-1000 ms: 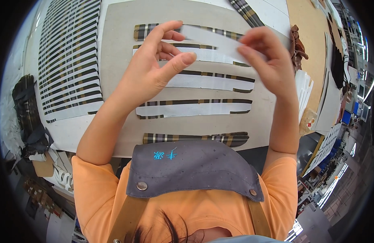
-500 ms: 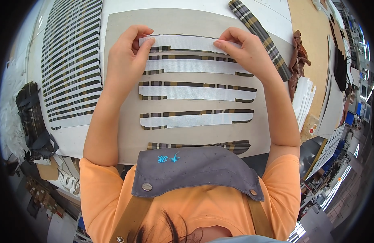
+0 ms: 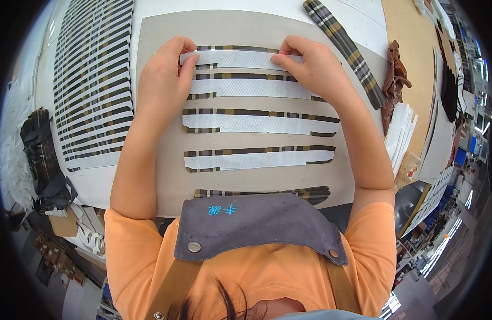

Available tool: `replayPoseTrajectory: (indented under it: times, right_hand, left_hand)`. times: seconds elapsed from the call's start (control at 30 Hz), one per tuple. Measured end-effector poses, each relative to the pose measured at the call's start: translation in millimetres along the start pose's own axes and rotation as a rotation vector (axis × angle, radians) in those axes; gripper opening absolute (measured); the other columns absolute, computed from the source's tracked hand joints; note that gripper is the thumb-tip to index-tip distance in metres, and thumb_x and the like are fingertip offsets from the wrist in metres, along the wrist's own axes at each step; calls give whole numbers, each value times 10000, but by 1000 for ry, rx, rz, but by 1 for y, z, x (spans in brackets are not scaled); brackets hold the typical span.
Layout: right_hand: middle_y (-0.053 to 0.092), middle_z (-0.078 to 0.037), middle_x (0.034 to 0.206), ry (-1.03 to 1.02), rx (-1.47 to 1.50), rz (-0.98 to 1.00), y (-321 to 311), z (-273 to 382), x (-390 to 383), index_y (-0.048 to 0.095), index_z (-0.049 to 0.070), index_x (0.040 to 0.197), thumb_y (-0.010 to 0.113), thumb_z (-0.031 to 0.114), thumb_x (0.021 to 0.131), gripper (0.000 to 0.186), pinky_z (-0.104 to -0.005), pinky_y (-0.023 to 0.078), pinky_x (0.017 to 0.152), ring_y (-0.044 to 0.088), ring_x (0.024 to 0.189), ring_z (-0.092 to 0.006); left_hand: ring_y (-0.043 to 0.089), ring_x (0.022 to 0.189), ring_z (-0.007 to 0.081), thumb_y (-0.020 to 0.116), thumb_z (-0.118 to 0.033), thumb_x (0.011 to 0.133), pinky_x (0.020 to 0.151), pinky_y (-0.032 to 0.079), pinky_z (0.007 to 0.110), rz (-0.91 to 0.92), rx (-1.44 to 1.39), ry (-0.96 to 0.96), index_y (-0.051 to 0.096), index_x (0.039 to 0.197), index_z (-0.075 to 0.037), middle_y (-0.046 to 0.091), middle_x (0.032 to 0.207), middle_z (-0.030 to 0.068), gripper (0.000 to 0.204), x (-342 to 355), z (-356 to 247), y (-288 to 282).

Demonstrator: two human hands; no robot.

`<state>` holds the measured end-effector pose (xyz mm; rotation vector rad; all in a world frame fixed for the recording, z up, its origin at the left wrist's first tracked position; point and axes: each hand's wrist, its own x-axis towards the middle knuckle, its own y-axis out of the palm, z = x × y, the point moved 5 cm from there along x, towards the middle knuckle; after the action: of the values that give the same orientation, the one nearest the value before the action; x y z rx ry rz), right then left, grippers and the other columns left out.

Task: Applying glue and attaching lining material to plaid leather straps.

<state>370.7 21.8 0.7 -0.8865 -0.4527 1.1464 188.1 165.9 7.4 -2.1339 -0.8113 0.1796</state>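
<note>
A white interfacing strip [image 3: 240, 58] lies along the farthest plaid fabric strip [image 3: 235, 48], whose dark checked edge shows beyond it. My left hand [image 3: 168, 72] pinches the white strip's left end between thumb and fingers. Toward the other end, my right hand [image 3: 312, 66] is closed on it in the same way, covering the right end of both strips. Nearer to me lie three more plaid strips, each with white interfacing on it: the second [image 3: 256, 87], the third [image 3: 256, 124] and the nearest [image 3: 256, 159].
Under the strips is a grey board [image 3: 171, 186]. Many overlapping plaid and white strips [image 3: 96, 96] fill the left side. A plaid fabric bundle [image 3: 347, 50] lies at the far right, near brown scraps [image 3: 395, 74] and white strips [image 3: 400, 133]. More plaid pieces [image 3: 262, 192] are at the near edge.
The white strip has shifted slightly toward me and left, uncovering more of the plaid strip's far edge. My right hand has moved left with its pinch; my left hand moved only a little.
</note>
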Motion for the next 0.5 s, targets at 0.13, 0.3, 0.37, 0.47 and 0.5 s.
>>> replayPoseTrajectory:
  times: [0.13,0.3,0.37,0.47,0.5]
  right_hand:
    - [639,-91,743,23,-48,4,0,7,0,595,44,817,636,266,859,230,-352,457,621,586,675,-238]
    - [652,-79,738,-37,-109,-23,1,8,1,606,62,815,625,257,856,200,-369,468,596,609,670,-256]
    - [651,-74,730,-45,-123,-36,-1,9,0,602,63,810,626,255,855,199,-370,467,593,608,665,-259]
    - [652,-74,733,-31,-131,-27,-1,9,0,597,65,809,625,254,856,197,-372,465,591,607,666,-263]
    - [652,-74,733,-33,-131,-26,-1,9,1,597,65,809,625,254,856,197,-372,465,591,607,666,-263]
  left_hand:
    - [582,673,267,587,-63,862,622,462,351,-13,21,24,549,937,-26,625,848,107,92,-1,0,0]
    - [482,604,147,606,-89,874,580,437,268,-65,82,89,578,956,-17,622,823,63,112,-3,2,1]
    - [497,611,157,607,-88,872,587,445,272,-70,96,105,579,956,-18,624,828,65,113,-3,0,0]
    - [591,738,294,588,-63,860,661,466,365,-50,86,99,553,919,-47,620,861,97,70,-3,-1,2]
    - [590,747,289,590,-62,859,652,465,366,-61,103,114,554,909,-51,615,863,91,63,-3,-2,3]
